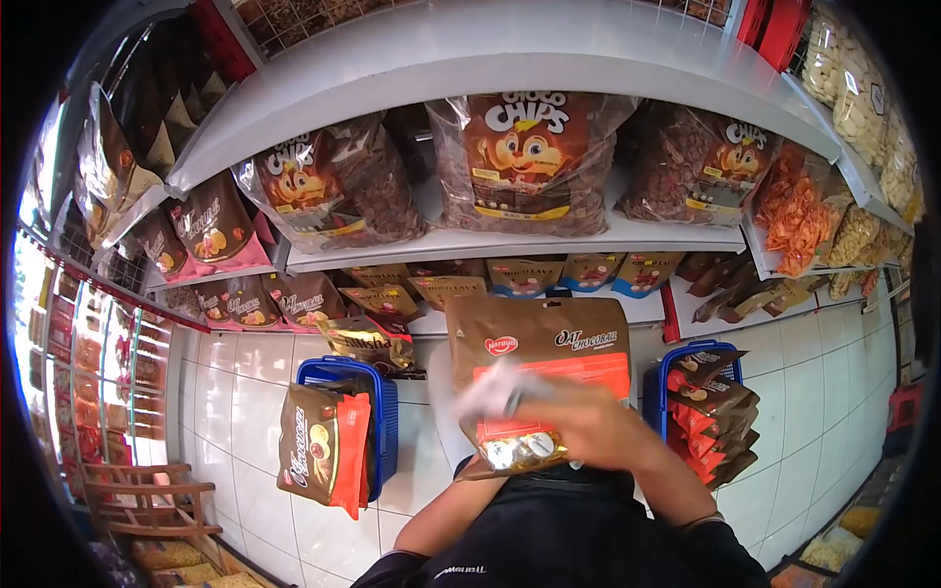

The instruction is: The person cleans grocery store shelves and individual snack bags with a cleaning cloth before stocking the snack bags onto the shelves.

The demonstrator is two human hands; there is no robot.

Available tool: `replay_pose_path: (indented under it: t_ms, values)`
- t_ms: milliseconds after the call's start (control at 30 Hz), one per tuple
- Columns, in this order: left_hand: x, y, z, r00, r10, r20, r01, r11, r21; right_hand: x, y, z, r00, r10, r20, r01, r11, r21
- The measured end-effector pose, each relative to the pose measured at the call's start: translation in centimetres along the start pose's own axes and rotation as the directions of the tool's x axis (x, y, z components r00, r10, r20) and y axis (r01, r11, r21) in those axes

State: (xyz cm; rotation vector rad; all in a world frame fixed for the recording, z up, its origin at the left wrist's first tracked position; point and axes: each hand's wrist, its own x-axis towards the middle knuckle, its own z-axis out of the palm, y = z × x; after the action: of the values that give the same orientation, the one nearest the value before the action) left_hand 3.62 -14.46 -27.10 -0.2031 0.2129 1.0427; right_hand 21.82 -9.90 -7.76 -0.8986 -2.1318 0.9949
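A brown and orange-red bag of oat chocolate snacks (539, 333) is held up in front of my body, with gold-wrapped pieces showing through its lower window. My left hand (477, 467) supports it from below and behind; most of the fingers are hidden by the bag. Across the bag's front lies my right hand (588, 423), smeared by motion and closed on a whitish cloth (495, 392), which overlaps the orange-red panel. The cloth's outline is blurred.
Blue baskets with similar snack bags stand on the tiled floor, one basket (389, 421) at left and another basket (655, 402) at right. Ahead, a shelf (510, 240) carries large choco chips bags (534, 162) above smaller pouches (451, 291). A wooden stool (147, 500) is at far left.
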Motion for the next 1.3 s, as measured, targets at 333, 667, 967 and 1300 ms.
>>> replay_pose_path:
  t_ms: [333, 667, 967, 1300]
  values:
    - [-0.3, -0.5, 0.3, 1.0, -0.011, -0.004, 0.011, 1.0, 0.008, 4.9, 2.7, 0.1, 0.997, 0.01, 0.08, 0.022, 0.918, -0.397]
    - [-0.8, 0.1, -0.3, 0.999, -0.017, -0.036, 0.017, 1.0, 0.016, 1.0, 0.2, 3.7, 0.953, -0.127, 0.276, 0.149, 0.987, -0.059]
    - [-0.3, 0.7, 0.1, 0.999, -0.015, -0.032, 0.015, 1.0, 0.016, -6.5, 5.0, -2.4, 0.865, 0.427, -0.264, -0.177, 0.752, 0.636]
    - [0.2, 1.1, 0.3, 0.999, -0.036, -0.025, 0.037, 0.998, 0.042, -5.2, 9.0, -4.7, 0.77, 0.434, -0.468, -0.5, 0.866, -0.021]
